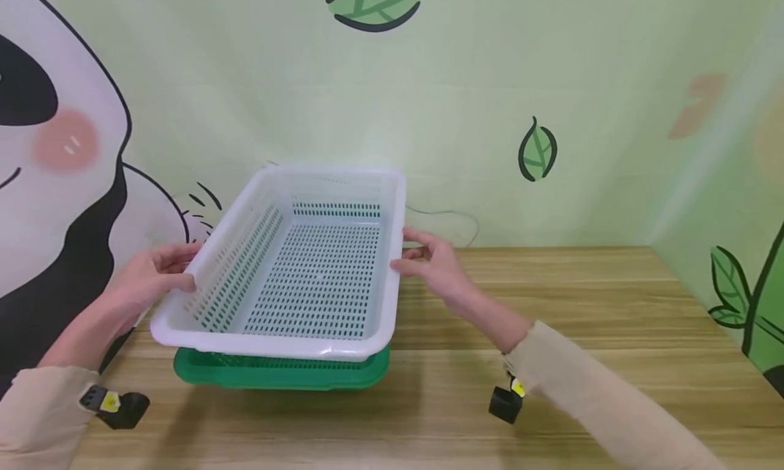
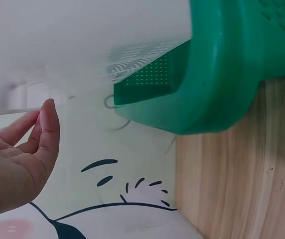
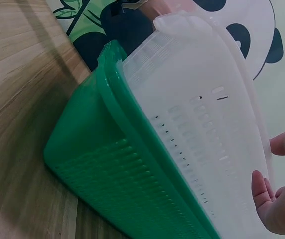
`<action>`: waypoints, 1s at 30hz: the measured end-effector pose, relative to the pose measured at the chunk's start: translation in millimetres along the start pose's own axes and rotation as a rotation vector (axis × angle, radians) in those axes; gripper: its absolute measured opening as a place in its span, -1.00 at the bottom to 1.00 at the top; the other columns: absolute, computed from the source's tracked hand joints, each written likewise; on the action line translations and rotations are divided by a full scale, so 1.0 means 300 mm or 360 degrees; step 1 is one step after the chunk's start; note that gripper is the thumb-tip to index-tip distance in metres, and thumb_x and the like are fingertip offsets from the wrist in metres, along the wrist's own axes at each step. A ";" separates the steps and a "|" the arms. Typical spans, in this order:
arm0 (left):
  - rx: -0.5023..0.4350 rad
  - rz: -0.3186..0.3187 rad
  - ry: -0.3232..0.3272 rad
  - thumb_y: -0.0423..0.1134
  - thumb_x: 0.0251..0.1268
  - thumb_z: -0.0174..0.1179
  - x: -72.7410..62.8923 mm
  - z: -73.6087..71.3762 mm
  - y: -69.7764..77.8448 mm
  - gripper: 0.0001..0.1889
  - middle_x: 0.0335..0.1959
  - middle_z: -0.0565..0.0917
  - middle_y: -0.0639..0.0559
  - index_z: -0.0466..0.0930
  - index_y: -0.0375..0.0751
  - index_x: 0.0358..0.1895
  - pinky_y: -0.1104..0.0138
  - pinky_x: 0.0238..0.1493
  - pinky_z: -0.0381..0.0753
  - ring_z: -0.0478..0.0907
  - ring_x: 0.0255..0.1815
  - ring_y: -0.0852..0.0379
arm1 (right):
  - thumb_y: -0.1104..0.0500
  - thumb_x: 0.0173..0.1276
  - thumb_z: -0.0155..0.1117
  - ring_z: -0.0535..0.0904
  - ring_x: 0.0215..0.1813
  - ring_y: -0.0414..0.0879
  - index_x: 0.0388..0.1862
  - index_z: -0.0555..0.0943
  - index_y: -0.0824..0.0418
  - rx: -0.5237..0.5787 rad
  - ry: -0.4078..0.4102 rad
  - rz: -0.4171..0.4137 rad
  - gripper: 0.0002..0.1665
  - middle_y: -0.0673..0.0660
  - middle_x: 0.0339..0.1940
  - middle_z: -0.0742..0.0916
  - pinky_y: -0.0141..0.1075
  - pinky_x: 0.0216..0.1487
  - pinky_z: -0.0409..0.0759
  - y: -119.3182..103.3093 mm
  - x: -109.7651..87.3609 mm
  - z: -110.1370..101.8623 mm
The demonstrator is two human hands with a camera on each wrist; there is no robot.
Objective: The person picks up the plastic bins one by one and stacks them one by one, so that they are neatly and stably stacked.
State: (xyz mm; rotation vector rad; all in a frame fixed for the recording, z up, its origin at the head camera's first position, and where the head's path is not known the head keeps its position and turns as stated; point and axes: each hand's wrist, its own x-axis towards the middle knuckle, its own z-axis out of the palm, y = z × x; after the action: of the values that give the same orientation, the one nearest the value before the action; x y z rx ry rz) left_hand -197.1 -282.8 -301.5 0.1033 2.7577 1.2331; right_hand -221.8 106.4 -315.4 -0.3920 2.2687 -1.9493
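Note:
Both hands hold a white perforated plastic basket (image 1: 269,344) by its long side rims. My left hand (image 1: 143,279) pinches the left rim between thumb and fingers. Opposite it, my right hand (image 1: 437,262) grips the right rim the same way. Below sits a green perforated basket (image 1: 282,375) on the table, mostly covered by the white one. In the right wrist view the white basket (image 3: 192,99) is partly inside the green basket (image 3: 97,139), its upper wall standing above the green rim. The left wrist view shows a wedge-shaped gap between the white wall (image 2: 82,35) and the green rim (image 2: 217,89).
The wood-grain table (image 1: 551,307) extends to the right and in front of the baskets. Behind it hangs a pale green backdrop (image 1: 465,82) printed with leaves and a panda. A thin cord (image 1: 453,213) runs along the backdrop by the basket.

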 end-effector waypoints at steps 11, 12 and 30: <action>-0.0070 -0.0024 -0.0023 -0.30 0.15 0.14 0.001 0.025 -0.023 -0.32 0.18 0.35 -0.39 0.09 -0.39 0.33 -0.18 0.10 0.29 0.48 -0.12 0.19 | 0.34 0.14 0.24 0.44 -0.16 -0.08 0.26 0.36 0.26 -0.0053 0.0006 -0.0005 -0.35 0.21 -0.03 0.55 -0.43 -0.38 0.37 0.050 0.010 0.007; -0.0072 -0.0017 -0.0025 -0.31 0.15 0.14 0.001 0.027 -0.026 -0.32 0.18 0.34 -0.40 0.09 -0.40 0.33 -0.19 0.10 0.27 0.47 -0.12 0.21 | 0.33 0.14 0.24 0.43 -0.16 -0.07 0.26 0.35 0.26 -0.0051 0.0006 0.0004 -0.35 0.22 -0.05 0.55 -0.42 -0.39 0.36 0.054 0.011 0.008; -0.0042 -0.0022 -0.0012 -0.34 0.14 0.14 0.000 0.056 -0.071 -0.35 0.17 0.35 -0.42 0.12 -0.44 0.30 -0.18 0.09 0.30 0.41 0.04 -0.16 | 0.32 0.13 0.26 0.45 -0.14 -0.05 0.27 0.35 0.21 -0.0091 0.0002 0.0034 -0.32 0.16 -0.01 0.54 -0.36 -0.28 0.47 0.106 0.023 0.028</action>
State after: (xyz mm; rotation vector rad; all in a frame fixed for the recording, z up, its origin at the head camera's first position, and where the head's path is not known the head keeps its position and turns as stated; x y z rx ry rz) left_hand -195.2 -284.5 -328.5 0.0858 2.7303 1.2623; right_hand -229.8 100.8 -347.6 -0.3711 2.3239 -1.8783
